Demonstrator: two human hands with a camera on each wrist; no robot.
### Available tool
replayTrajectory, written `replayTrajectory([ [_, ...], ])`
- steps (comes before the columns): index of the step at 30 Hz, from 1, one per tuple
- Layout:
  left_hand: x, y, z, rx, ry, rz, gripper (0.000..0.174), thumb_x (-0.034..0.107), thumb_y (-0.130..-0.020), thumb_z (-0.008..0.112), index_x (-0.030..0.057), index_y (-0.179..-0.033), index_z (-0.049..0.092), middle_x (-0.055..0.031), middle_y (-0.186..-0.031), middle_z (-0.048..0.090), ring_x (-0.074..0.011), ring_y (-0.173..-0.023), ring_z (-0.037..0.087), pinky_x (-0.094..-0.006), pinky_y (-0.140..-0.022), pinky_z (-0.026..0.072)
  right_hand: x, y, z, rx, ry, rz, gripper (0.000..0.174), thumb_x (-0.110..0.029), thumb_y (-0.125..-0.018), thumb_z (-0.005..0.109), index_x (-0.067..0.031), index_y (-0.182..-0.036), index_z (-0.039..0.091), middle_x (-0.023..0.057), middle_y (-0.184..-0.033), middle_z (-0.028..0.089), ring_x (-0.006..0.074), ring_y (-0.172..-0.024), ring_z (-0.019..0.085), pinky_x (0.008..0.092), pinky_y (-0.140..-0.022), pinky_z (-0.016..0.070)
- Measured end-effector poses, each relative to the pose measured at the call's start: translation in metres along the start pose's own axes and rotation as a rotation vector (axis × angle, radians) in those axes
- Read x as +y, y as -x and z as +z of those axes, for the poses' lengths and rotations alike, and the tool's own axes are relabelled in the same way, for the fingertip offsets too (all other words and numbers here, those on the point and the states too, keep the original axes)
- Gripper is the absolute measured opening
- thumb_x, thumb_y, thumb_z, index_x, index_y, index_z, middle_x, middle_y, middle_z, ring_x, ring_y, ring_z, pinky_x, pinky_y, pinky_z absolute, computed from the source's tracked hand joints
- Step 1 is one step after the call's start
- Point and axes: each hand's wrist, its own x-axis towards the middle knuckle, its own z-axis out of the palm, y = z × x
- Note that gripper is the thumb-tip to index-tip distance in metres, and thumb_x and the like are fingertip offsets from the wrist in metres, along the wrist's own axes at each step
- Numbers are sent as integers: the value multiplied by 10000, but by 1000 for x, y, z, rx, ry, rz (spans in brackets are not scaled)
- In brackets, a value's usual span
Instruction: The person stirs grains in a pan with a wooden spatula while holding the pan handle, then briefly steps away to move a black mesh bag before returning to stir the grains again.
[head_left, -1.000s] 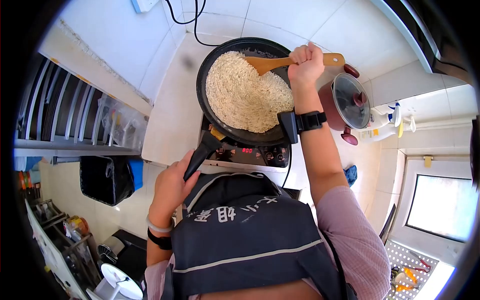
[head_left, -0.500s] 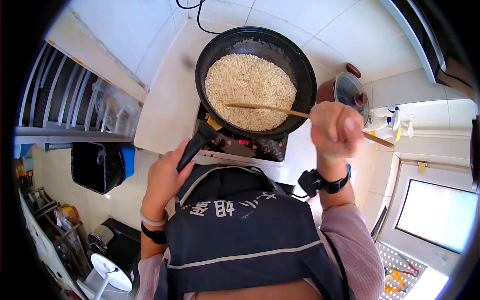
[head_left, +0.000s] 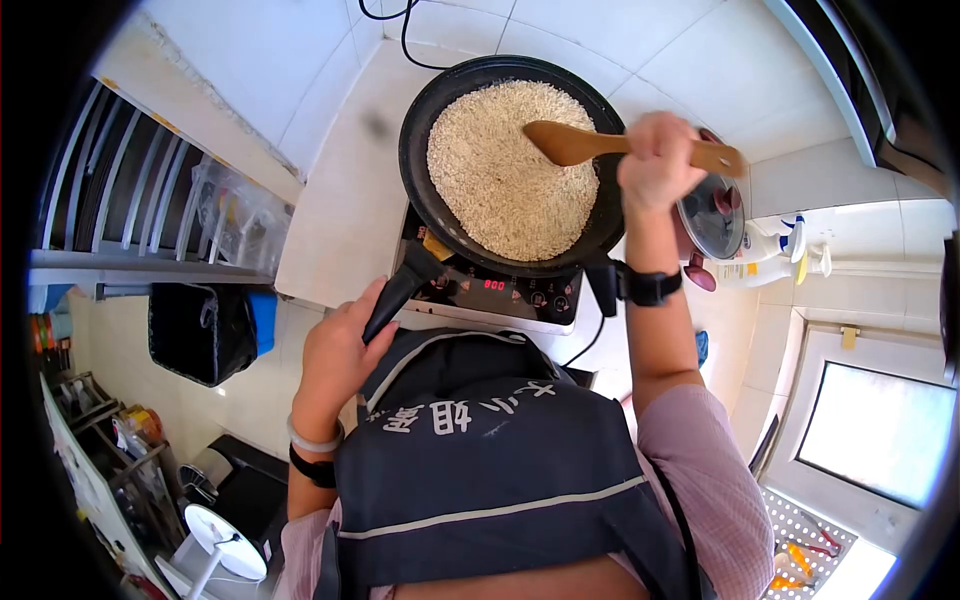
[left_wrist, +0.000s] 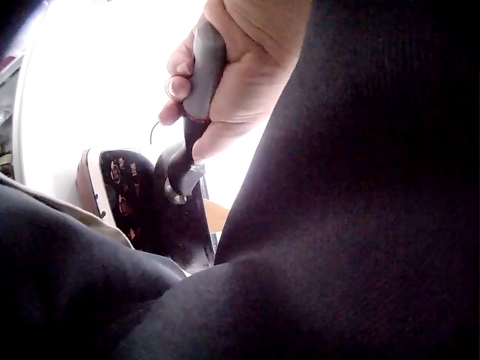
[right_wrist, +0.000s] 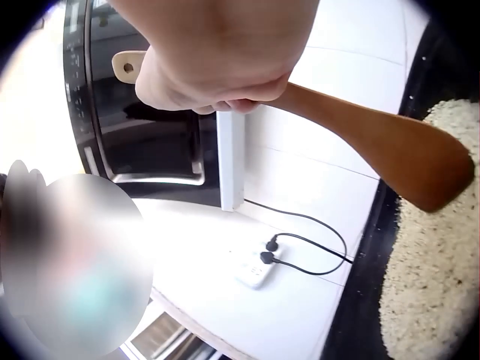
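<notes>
My left hand (head_left: 340,350) grips the black handle (head_left: 400,292) of a deep black wok (head_left: 612,222), its fingers wrapped round the handle (left_wrist: 204,79) in the left wrist view. Pale, rice-like grains (head_left: 505,200) cover the wok's inside. Up at the wok's right rim, my right hand (head_left: 658,165) holds a wooden spatula (head_left: 575,146) by its handle, fist curled round it. The spatula's flat blade lies over the upper right of the grains; the right wrist view shows the blade (right_wrist: 420,161) overlapping their edge. Under the wok sits an induction cooker (head_left: 525,300) with a lit red display.
A dark red pot with a glass lid (head_left: 712,225) stands right of the wok, with spray bottles (head_left: 770,250) beyond it. Tiled wall rises behind. A black-lined bin (head_left: 195,340) is below left. Cables run to a white power strip (right_wrist: 259,266).
My right hand swung down and right with the spatula, then back up toward the wok's upper right. The blade turned from edge-on to flat, and the grains shifted upward. My left hand keeps its grip.
</notes>
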Motion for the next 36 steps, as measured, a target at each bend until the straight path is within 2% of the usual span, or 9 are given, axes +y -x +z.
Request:
replayTrajectory([
  [6,-2,1,2,-16,21,-5,535,206,-842,713,117,-1347,558,-137,-809,645,-320,-726,641,-393,-628,498,-27,-23,-46,158,156,-106,342,-12,-874,500,-93,-570,367,-19,-533,362,87,-475,296,273,-453,227],
  [8,-2,0,3,-10,17,6,536,208,-842,714,117,-1347,558,-139,-811,646,-322,-722,642,-391,-626,499,-3,-26,-46,583,284,-193,360,-40,-869,541,-112,-569,355,-35,-548,356,85,-483,294,277,-459,229],
  [10,-3,0,1,-29,14,-3,540,210,-842,719,114,-1348,556,-142,-810,649,-326,-710,642,-392,-622,500,23,-28,-47,687,68,-73,366,-69,-857,579,-132,-575,354,-40,-553,357,92,-470,298,292,-449,238],
  [16,-2,-1,0,-30,12,6,549,208,-836,727,111,-1349,558,-145,-801,652,-331,-698,644,-395,-620,503,44,-6,4,372,-152,84,350,-27,-861,520,-103,-558,363,-7,-537,369,111,-453,308,297,-432,239],
  [18,-3,-1,1,-20,6,18,549,206,-834,727,111,-1348,559,-147,-802,653,-332,-698,645,-396,-619,503,45,3,5,-27,-276,194,356,-23,-860,523,-95,-551,363,1,-537,370,111,-464,316,291,-440,240],
  [20,-4,-1,2,-11,7,25,549,203,-832,727,111,-1348,559,-149,-803,653,-333,-699,646,-396,-619,503,29,12,13,-153,-304,192,337,-27,-856,531,-78,-556,387,10,-531,371,113,-470,314,291,-451,245],
  [25,-7,1,3,-1,-1,32,549,204,-832,722,115,-1348,559,-150,-802,648,-333,-698,644,-408,-619,501,-47,27,14,-751,90,287,332,-48,-810,609,-27,-546,409,48,-518,427,168,-464,409,324,-468,316],
  [28,-7,0,3,-15,0,10,547,206,-835,718,117,-1350,557,-146,-793,643,-330,-701,643,-407,-618,500,-92,26,7,-765,160,219,314,-78,-759,649,-28,-538,432,74,-550,499,227,-503,529,330,-505,415],
  [36,-4,0,4,-14,13,-14,546,204,-836,715,122,-1351,557,-136,-788,641,-319,-704,641,-396,-616,498,-115,37,0,-782,161,324,333,-94,-759,665,-38,-528,432,63,-531,477,233,-472,497,326,-478,397],
])
